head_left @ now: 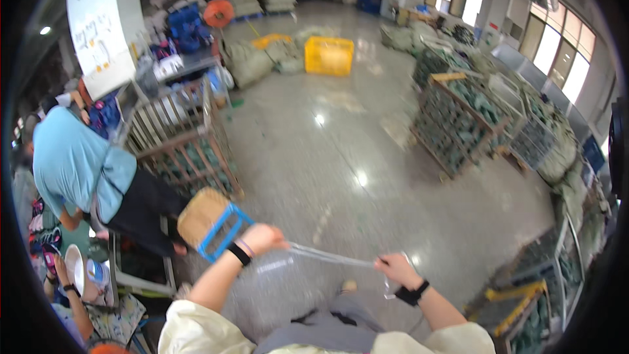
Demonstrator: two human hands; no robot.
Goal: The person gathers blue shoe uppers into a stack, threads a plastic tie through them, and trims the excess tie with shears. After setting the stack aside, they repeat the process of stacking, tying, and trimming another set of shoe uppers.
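One clear plastic strip point(333, 257), gripped in the left hand point(263, 238) and right hand point(400, 271), is already stretched out between them above the floor point(295, 151), just not fastened to anything yet afaict.

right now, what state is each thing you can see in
strip: clear, pulled out nearly straight
left hand: closed on the strip
right hand: closed on the strip
stool: unoccupied
right cage: filled with green items
yellow crate: resting on the floor
lamp: lit
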